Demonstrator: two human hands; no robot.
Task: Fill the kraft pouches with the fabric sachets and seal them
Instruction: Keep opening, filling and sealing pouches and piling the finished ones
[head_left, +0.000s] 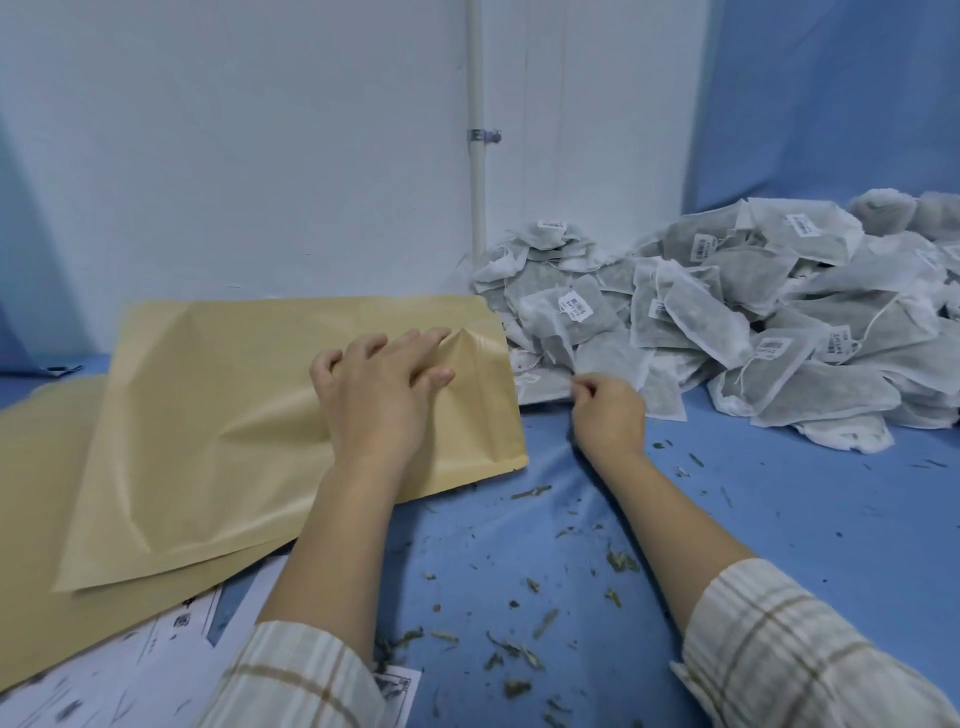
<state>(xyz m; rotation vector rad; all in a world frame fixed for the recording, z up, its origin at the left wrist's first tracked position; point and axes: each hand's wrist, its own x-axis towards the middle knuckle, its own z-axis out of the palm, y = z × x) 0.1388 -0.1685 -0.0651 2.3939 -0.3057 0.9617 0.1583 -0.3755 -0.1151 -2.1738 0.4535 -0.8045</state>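
A large kraft pouch (218, 415) lies flat on the blue table, its mouth end toward the right. My left hand (374, 389) rests on top of it near that right end, fingers spread and pressing the paper into a crease. A big heap of grey-white fabric sachets (727, 312) with small white labels fills the back right. My right hand (608, 410) sits at the near left edge of the heap, fingers curled; whether they pinch a sachet edge is unclear. More kraft pouches (36, 519) lie underneath at the left.
Dried herb crumbs (519, 623) litter the blue tablecloth in front. Printed white sheets (130, 665) lie at the lower left. A white wall with a vertical pipe (475, 130) stands close behind the table.
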